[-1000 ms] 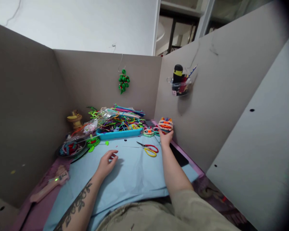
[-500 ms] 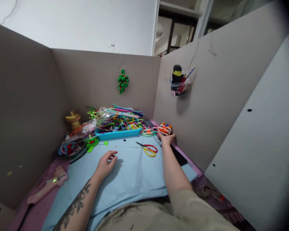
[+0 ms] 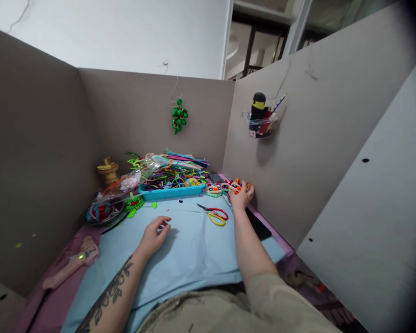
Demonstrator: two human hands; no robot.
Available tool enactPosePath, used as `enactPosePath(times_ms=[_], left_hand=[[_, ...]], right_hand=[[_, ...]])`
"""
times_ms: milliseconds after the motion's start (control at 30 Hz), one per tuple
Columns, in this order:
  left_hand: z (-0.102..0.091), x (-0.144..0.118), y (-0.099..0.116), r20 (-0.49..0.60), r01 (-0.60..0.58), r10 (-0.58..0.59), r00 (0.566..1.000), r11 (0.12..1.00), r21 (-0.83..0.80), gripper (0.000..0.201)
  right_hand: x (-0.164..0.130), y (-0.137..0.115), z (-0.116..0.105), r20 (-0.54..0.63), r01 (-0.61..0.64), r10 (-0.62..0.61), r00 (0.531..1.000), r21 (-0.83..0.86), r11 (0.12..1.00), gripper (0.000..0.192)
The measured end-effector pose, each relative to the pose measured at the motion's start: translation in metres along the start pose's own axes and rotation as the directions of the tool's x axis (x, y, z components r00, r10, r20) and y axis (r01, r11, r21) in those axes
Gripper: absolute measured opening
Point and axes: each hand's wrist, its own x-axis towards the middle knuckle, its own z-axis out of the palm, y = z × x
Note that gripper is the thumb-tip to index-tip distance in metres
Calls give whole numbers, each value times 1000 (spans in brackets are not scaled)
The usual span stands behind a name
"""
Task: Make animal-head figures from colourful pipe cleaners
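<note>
My left hand [image 3: 155, 236] hovers just over or rests on the light blue cloth [image 3: 190, 252], with its fingers loosely bent, slightly apart and nothing in them. At the back right, my right hand [image 3: 241, 198] is at an orange, red and cream fuzzy-stem figure [image 3: 234, 187]. Its fingers look spread and cover part of that figure; whether they touch it is hard to see. Beside it sits a cream, mint and orange figure [image 3: 214, 190]. Scissors with one red and one yellow handle [image 3: 217, 216] lie on the cloth between my hands, blades pointing left.
A blue tray [image 3: 175, 193] heaped with coloured fuzzy stems stands at the back. On the left are a green figure [image 3: 134, 203], a dark bowl [image 3: 106, 212] and a pink glue gun [image 3: 72, 266] with a green light. A clear cup [image 3: 261, 127] hangs on the right panel.
My right hand has shifted slightly up over the orange figure, and its fingers now look more spread. The left hand has stayed in place. The view has turned slightly.
</note>
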Motion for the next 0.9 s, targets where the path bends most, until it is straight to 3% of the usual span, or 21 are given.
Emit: enactPosePath(times_ms=[167,300,533,667,900], left_hand=[[0,0,1,0,-7,7,1000,1000,-1,21],[0,0,1,3,-8,8,1000,1000,4,21],[-1,0,2,17,-16,15,1000,1000,24,21],[-1,0,4,27,-25,24,999,999,39,21],[-2,0,4,34,-19,17,999,998,54,22]], right_hand=[[1,1,-4,99,-71,75,992,-42,997,65],[0,-1,-4,51,-92,97,994,-100,991,71],[10,18,9,16,-89,87,996,121,989,63],[16,27,6,-16,-129,133,991,153,980,57],[16,23,-1,-87,-51,67,994,171,984,63]])
